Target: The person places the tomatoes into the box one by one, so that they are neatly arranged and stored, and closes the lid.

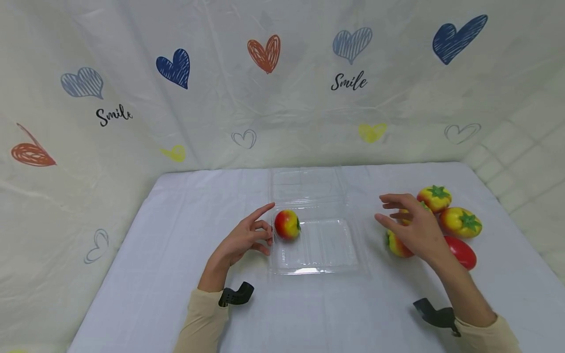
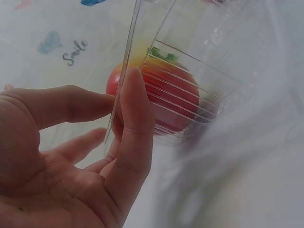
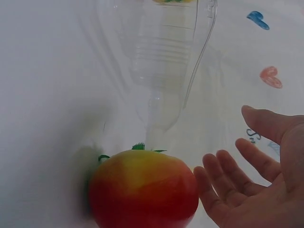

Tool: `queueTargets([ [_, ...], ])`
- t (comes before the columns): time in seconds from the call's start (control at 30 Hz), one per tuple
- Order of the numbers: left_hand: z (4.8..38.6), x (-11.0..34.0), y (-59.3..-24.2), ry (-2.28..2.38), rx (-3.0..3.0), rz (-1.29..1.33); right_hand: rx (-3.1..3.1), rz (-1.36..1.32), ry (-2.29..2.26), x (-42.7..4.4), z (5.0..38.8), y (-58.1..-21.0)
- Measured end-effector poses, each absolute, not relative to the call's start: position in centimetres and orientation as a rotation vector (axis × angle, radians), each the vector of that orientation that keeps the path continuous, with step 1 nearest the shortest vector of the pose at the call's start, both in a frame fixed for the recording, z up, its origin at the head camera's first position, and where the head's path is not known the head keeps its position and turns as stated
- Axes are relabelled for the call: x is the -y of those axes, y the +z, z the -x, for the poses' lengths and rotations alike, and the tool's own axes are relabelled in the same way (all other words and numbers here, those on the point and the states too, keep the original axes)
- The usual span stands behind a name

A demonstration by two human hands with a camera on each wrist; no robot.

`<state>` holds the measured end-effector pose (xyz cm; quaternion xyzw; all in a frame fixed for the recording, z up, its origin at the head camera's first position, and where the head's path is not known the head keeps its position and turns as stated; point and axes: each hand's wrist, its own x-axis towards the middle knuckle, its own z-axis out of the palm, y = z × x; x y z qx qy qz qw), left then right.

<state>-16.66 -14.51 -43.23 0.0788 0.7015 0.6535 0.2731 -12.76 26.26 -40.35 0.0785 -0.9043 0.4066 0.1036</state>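
Box (image 1: 318, 247): left hand (image 1: 247, 238) pinches its edge, a tug could tip it | Fruit (image 1: 461, 223): right hand (image 1: 412, 225) empty, fingers wide, a brush could start rolling

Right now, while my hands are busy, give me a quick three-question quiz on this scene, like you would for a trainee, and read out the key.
1. How many things lie inside the clear container?
2. True or false: the right hand is gripping the container.
3. The left hand is holding: A) a fruit; B) the container's edge; C) a sleeve.

Key:
1. One, a red-and-yellow fruit, toward the container's left side.
2. False; it holds nothing and is by the grouped fruits.
3. B.
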Motion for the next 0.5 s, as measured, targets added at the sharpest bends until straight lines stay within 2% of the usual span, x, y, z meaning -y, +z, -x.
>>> queueTargets([
  [0.5,16.7,14.6,-43.3,1.762,-1.881,-0.220,2.725,-0.147,1.172,-27.4,12.3,-40.3],
])
